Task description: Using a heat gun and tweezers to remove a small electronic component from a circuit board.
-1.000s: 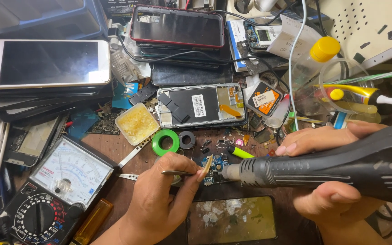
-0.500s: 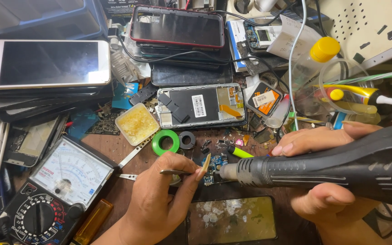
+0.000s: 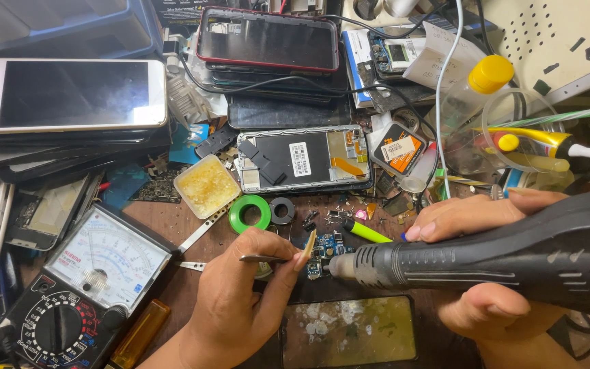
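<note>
My left hand pinches metal tweezers whose tips reach a small blue circuit board on the brown bench. A thin tan sliver stands at my fingertips beside the board. My right hand grips a thick black hot-air handle lying across the view from the right. Its metal nozzle points left and sits right at the board's edge. The board is partly hidden by my fingers and the nozzle.
An analog multimeter lies lower left. A green tape ring, a square flux tub and an opened phone lie behind the board. Stacked phones fill the upper left. A yellow-capped bottle stands right. A cracked screen lies in front.
The tweezers and the handle have shifted only slightly; both hands hold the same grips at the board.
</note>
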